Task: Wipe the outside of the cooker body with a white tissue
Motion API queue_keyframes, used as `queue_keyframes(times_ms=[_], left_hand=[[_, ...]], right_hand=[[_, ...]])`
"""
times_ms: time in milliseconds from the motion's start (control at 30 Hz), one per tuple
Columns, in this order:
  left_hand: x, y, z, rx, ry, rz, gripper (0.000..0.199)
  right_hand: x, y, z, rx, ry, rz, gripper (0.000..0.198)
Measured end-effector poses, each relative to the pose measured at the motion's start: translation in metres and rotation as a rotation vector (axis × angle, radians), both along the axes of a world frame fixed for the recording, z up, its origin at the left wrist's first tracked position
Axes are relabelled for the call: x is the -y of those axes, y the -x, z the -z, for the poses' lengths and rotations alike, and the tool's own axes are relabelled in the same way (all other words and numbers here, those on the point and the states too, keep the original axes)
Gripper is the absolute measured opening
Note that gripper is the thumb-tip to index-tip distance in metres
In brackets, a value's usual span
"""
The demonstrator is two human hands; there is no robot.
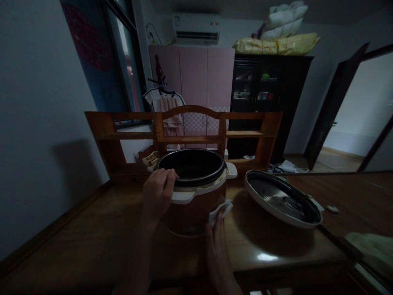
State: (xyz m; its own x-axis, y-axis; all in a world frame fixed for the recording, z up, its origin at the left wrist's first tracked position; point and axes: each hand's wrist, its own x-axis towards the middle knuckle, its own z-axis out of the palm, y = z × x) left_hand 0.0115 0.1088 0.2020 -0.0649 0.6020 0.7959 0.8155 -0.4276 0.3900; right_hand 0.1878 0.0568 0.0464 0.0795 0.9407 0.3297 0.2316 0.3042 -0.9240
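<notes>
An electric cooker (196,209) with a brown body and white side handles stands uncovered on the wooden desk (101,246). Its dark inner pot (196,162) sits inside, and the bottom of the pot is too dark to make out. My left hand (158,192) is closed over the near left rim, by the front handle. With my right hand (217,235) I hold a folded white cloth or tissue (221,211) against the cooker's lower right side, fingers pointing up. The round lid (282,200) lies to the right with its metal inside facing up.
A wooden shelf rack (190,139) rises along the desk's back edge. Small woven-looking items (150,159) lie behind the cooker's left side. At right are a small white object (332,209) and a pale cloth (371,248). A wall (46,143) borders the desk on the left.
</notes>
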Motion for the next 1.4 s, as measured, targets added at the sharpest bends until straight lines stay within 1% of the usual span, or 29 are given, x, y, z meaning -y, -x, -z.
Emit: queue_keyframes(times_ms=[100,200,367,467,567,667,767,867,1000,1067,1233,1400], left_hand=[[0.001,-0.001,-0.001,0.011,0.004,-0.007,0.039],[0.001,-0.002,-0.001,0.005,0.004,-0.008,0.040],[0.002,-0.001,0.000,0.009,0.004,-0.002,0.039],[0.002,-0.002,0.000,0.008,0.001,-0.006,0.039],[0.002,-0.002,0.000,0.003,0.001,-0.015,0.040],[0.002,-0.001,0.000,0.005,-0.002,-0.009,0.040],[0.001,-0.001,0.000,0.001,0.004,-0.002,0.040],[0.001,-0.001,0.001,0.006,0.002,-0.011,0.040],[0.001,-0.002,0.000,0.002,0.001,-0.025,0.039],[0.002,-0.002,0.000,-0.004,0.000,-0.022,0.040],[0.002,-0.002,-0.001,0.000,-0.006,-0.013,0.039],[0.001,-0.002,0.000,-0.001,-0.014,-0.010,0.040]], right_hand=[[-0.010,-0.005,-0.010,-0.062,0.018,0.011,0.075],[-0.019,-0.010,-0.022,-0.070,-0.026,0.000,0.074],[-0.020,-0.013,-0.041,-0.008,-0.108,0.021,0.073],[-0.015,-0.011,-0.046,0.058,-0.154,0.021,0.074],[-0.010,-0.008,-0.039,0.158,-0.203,0.018,0.078],[-0.007,-0.006,-0.022,0.235,-0.216,0.010,0.082],[-0.005,-0.005,-0.003,0.221,-0.166,0.011,0.081],[-0.006,-0.004,0.006,0.138,-0.091,0.009,0.078],[-0.012,-0.005,0.002,-0.020,0.032,0.010,0.078],[-0.016,-0.007,-0.004,-0.072,0.055,0.001,0.079],[-0.020,-0.010,-0.016,-0.091,0.019,-0.017,0.079],[-0.013,-0.008,-0.021,0.010,-0.035,-0.005,0.076]])
